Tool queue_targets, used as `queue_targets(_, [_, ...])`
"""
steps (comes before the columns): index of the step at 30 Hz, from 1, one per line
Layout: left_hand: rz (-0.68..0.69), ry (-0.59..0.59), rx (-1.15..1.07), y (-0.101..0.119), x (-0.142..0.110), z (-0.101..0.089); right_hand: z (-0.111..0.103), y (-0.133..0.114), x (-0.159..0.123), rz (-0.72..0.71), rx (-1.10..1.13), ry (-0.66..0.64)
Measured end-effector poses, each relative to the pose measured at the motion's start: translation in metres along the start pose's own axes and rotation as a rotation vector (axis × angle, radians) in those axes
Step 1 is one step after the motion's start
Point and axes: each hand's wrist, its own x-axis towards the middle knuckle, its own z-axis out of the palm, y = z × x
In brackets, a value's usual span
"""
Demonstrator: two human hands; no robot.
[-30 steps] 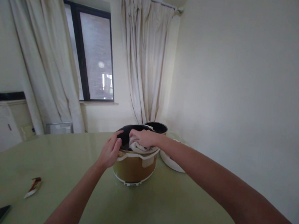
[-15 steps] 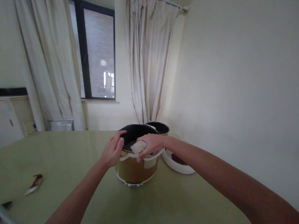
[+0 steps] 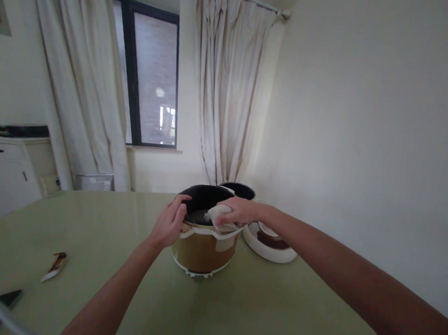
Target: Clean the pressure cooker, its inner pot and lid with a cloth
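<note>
The pale green counter point(image 3: 276, 312) runs across the lower view, its far edge passing behind the cooker body point(image 3: 203, 252); its near edge is out of view. Bare surface lies in front of the cooker body and to its left, while the right forearm crosses above the space to its right. The cooker body stands upright, dark inside, with a white rim. Just beside it on the right lies a round white piece point(image 3: 256, 246) with a brown middle, and behind stands a black-lined pot point(image 3: 245, 190). The left hand point(image 3: 169, 224) is partly spread, fingers over the left side of the rim, thumb apart from them. The right hand point(image 3: 236, 211) is closed around a bunched pale cloth point(image 3: 214, 214) at the right side of the cooker's opening. Smallest, a brown-and-white scrap point(image 3: 56, 266) lies well apart on the left.
</note>
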Motion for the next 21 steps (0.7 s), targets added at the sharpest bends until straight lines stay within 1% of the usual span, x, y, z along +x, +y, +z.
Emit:
queue_targets(1, [0.005,0.004,0.004,0.001,0.0,0.0,0.003,-0.006,0.004,0.019,-0.014,-0.006])
queue_targets(3, [0.02,0.01,0.008,0.004,0.001,-0.001,0.013,-0.028,0.017,0.052,-0.098,0.005])
queue_targets(5, [0.033,0.016,0.007,0.006,0.002,-0.001,0.026,-0.052,0.031,0.072,-0.216,0.071])
queue_targets(7, [0.031,0.006,0.007,0.006,0.002,-0.002,0.033,-0.063,0.037,0.083,-0.277,0.137])
queue_targets(9, [0.021,-0.008,0.011,0.006,0.002,-0.002,0.031,-0.055,0.032,0.057,-0.239,0.128])
queue_targets(12, [0.036,-0.002,0.046,0.007,0.002,-0.002,0.016,-0.021,0.011,-0.029,-0.12,0.057])
queue_targets(14, [0.057,0.017,0.087,0.01,0.002,-0.001,0.007,-0.005,0.001,-0.034,-0.102,0.047])
queue_targets(15, [0.063,0.023,0.107,0.012,0.002,-0.001,0.005,-0.002,0.0,-0.022,-0.115,0.051])
queue_targets(16, [0.067,0.028,0.124,0.015,0.002,-0.001,0.006,-0.003,0.002,-0.012,-0.139,0.055])
queue_targets(18, [0.063,0.031,0.151,0.021,0.002,0.001,0.013,-0.013,0.012,-0.004,-0.196,0.066])
queue_targets(21, [0.036,0.054,0.21,0.032,-0.003,0.006,0.026,-0.027,0.028,-0.042,-0.246,0.101])
